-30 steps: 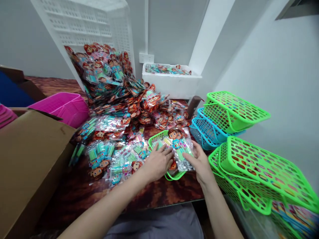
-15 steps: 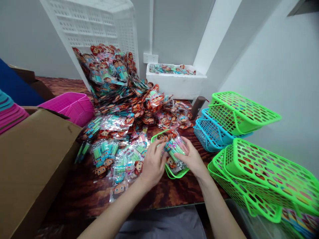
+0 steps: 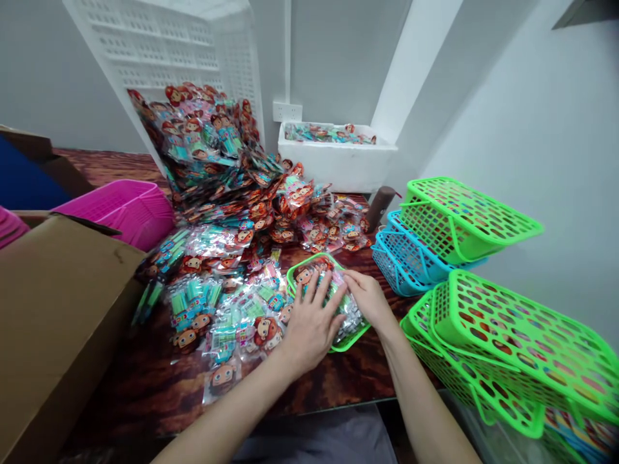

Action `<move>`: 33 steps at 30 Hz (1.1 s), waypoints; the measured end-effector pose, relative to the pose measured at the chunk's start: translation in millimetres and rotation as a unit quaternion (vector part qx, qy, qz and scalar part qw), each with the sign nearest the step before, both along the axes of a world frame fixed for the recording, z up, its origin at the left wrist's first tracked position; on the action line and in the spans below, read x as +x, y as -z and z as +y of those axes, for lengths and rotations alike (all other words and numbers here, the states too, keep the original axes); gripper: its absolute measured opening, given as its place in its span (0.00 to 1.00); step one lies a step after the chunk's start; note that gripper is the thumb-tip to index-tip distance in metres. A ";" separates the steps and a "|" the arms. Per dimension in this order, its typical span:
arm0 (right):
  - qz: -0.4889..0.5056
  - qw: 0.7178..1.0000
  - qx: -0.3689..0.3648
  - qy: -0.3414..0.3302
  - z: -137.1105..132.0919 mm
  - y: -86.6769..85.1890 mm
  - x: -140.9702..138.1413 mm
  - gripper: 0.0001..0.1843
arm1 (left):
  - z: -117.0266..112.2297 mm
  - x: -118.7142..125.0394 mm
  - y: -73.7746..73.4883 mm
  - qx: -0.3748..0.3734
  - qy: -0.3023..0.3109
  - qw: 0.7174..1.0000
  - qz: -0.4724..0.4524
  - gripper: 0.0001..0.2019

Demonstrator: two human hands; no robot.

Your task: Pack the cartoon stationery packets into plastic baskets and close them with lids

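A small green plastic basket (image 3: 355,339) stands on the dark wood-grain table, filled with clear packets. The top packet (image 3: 304,275) shows a cartoon head and light green sticks. My left hand (image 3: 309,325) lies flat over it with the fingers spread, pressing on the plastic. At the basket's right side, my right hand (image 3: 370,299) has its fingers drawn together on the packet's edge; its thumb is mostly hidden. Just left of the basket, loose packets of the same kind (image 3: 265,332) lie spread on the table.
Behind is a large heap of packets (image 3: 242,219) spilling from a tipped white crate (image 3: 159,45). A white foam box (image 3: 338,161) stands at the back. Stacked green baskets (image 3: 522,322) and a blue basket (image 3: 396,258) are right; pink baskets (image 3: 130,212) and a cardboard box (image 3: 68,309) left.
My left hand has gone from curled fingers at the packet's side to lying flat on top of it. My right hand has shifted to the packet's upper right edge.
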State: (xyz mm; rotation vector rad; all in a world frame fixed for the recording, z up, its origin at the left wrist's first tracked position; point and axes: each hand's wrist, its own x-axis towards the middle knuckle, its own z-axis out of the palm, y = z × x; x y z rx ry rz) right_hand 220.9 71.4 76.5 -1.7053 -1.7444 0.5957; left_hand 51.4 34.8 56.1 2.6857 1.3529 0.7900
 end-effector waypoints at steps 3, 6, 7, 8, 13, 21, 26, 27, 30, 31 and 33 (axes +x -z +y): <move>-0.155 0.987 0.003 0.042 -0.3 -3.8 -8.3 0.17 | 0.3 5.4 -2.6 -0.009 -0.011 0.998 0.059 0.27; -0.276 0.956 0.043 0.088 -5.6 -5.4 -17.0 0.19 | 1.7 6.0 -2.9 -0.026 -0.006 0.997 0.075 0.27; -0.293 0.951 0.055 0.088 -7.5 -5.0 -18.2 0.19 | 2.3 5.3 -3.1 -0.033 -0.002 0.997 0.075 0.26; -0.302 0.947 0.067 0.081 -9.4 -3.9 -18.1 0.20 | 2.9 4.4 -3.6 -0.038 0.004 0.996 0.075 0.25; -0.265 0.962 0.072 0.007 -23.2 12.3 -4.7 0.19 | 3.4 -2.3 -9.2 -0.051 0.032 0.996 0.072 0.22; -0.190 0.979 0.072 0.005 -66.7 39.2 -13.4 0.27 | -7.2 -15.4 -9.3 -0.069 0.029 0.994 0.074 0.26; -0.174 0.967 0.183 0.022 -84.4 49.7 -13.6 0.25 | -12.1 -20.8 -15.8 -0.075 0.036 0.990 0.112 0.28; -0.185 0.961 0.202 0.026 -85.6 53.0 -11.9 0.25 | -12.5 -20.8 -17.3 -0.073 0.035 0.990 0.119 0.29; -0.220 0.949 0.226 0.027 -86.6 61.2 -9.4 0.26 | -13.4 -19.6 -19.3 -0.067 0.032 0.989 0.127 0.28; -0.224 0.948 0.225 0.023 -87.2 62.2 -9.7 0.26 | -13.9 -19.0 -19.2 -0.068 0.033 0.989 0.126 0.28; -0.228 0.950 0.213 0.011 -89.6 60.8 -11.5 0.27 | -14.7 -18.0 -18.0 -0.072 0.032 0.990 0.120 0.28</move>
